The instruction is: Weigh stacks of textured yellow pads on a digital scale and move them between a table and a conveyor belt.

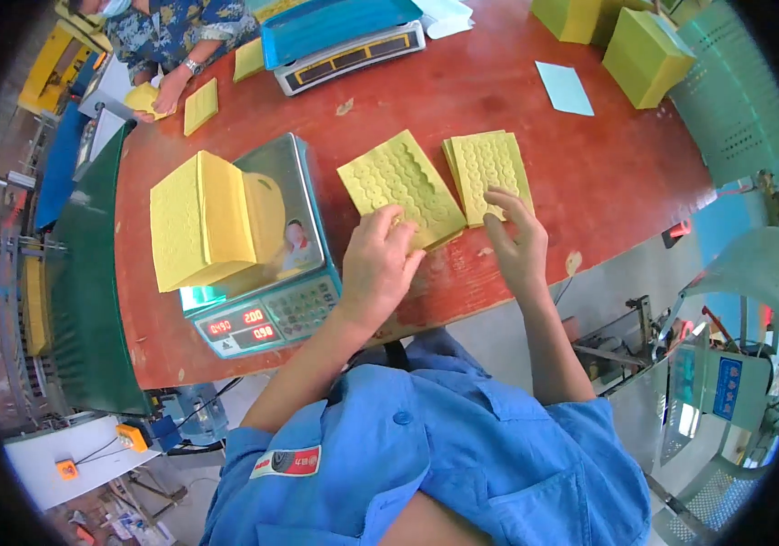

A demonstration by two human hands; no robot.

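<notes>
Two low stacks of yellow embossed paper sheets lie side by side on the red table. At the left stack (407,187), the fingers of my left hand (376,268) rest bent on the near edge, with the thumb held apart. My right hand (521,246) is over the near right part of the other stack (491,168), whose sheets are slightly fanned. Its fingers and thumb are spread, with nothing visible between them; whether they touch the paper I cannot tell. On a digital scale (303,305) to the left stands a thick block of yellow paper (180,223).
A second scale with a blue tray (339,32) stands at the far edge. Across the table a person in a patterned shirt (180,27) handles yellow paper. Large yellow blocks (644,59) and a pale sheet (564,88) are at the far right. A green panel (89,282) borders the left.
</notes>
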